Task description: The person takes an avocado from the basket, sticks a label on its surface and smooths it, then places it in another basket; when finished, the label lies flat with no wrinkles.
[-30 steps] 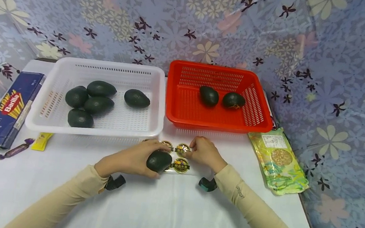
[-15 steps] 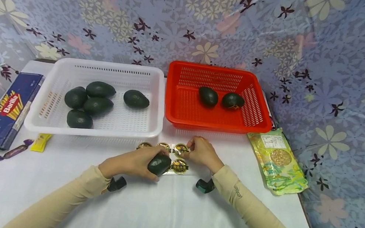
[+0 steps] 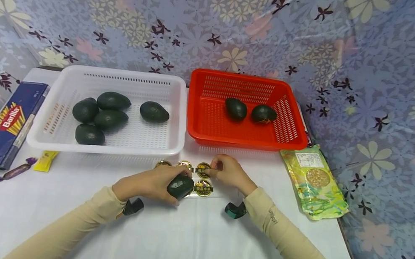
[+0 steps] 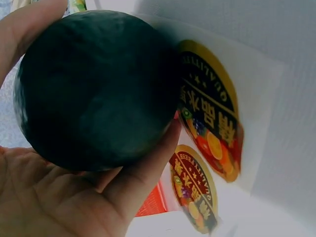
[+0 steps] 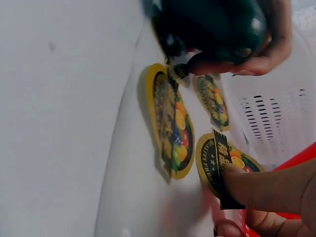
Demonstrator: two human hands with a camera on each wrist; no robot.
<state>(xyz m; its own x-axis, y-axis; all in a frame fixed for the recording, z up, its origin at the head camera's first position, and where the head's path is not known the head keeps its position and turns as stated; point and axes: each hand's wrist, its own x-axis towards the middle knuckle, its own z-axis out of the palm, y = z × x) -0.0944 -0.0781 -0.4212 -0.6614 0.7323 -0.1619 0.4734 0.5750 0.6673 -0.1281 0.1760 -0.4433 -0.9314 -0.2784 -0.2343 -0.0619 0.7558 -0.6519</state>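
Observation:
My left hand [image 3: 150, 182] grips a dark green avocado [image 3: 180, 187], its thumb and fingers around the sides. Just beneath the fruit lies a clear sheet [image 4: 261, 94] of oval black-and-gold fruit stickers on the white tabletop. My right hand [image 3: 230, 174] is at the sheet's upper right sticker [image 5: 212, 160]. In the right wrist view, the thumb [image 5: 266, 187] presses on that sticker's edge while curled fingers sit below, pinching it. How far the sticker has lifted cannot be told. The avocado hides part of the sheet; another sticker [image 3: 203, 188] shows beside it.
Behind the left hand stands a white basket [image 3: 104, 150] with several avocados. A red basket [image 3: 245, 143] holding two avocados is to its right. A spaghetti box [image 3: 8, 125], two wrapped candies [image 3: 45, 160] and a green food bag [image 3: 314, 181] lie at the sides.
My left hand and the avocado have shifted slightly, uncovering a sticker at the sheet's left. My right hand stays at the same sticker with only tiny movement.

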